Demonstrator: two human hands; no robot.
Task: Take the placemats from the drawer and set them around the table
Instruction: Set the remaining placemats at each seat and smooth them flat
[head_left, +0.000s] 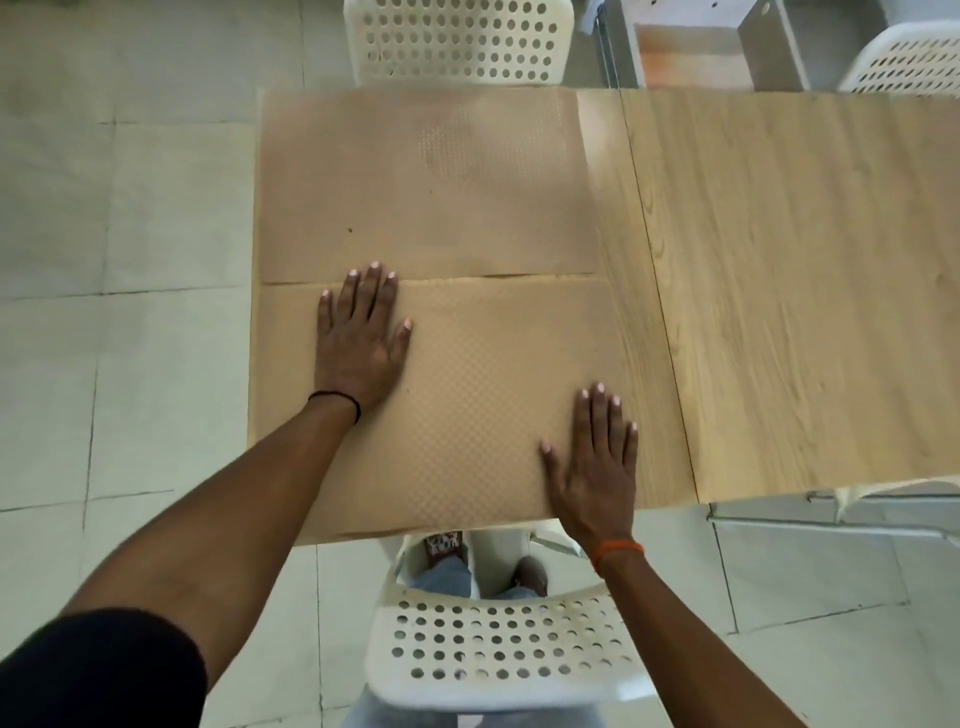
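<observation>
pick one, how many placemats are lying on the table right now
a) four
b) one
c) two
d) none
c) two: the near placemat lies under both flat palms, the left hand and the right hand, and the far placemat lies just beyond it on the table.

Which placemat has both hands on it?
The near placemat, at the table edge by the person. Left hand and right hand press flat on it; the far placemat lies untouched.
</observation>
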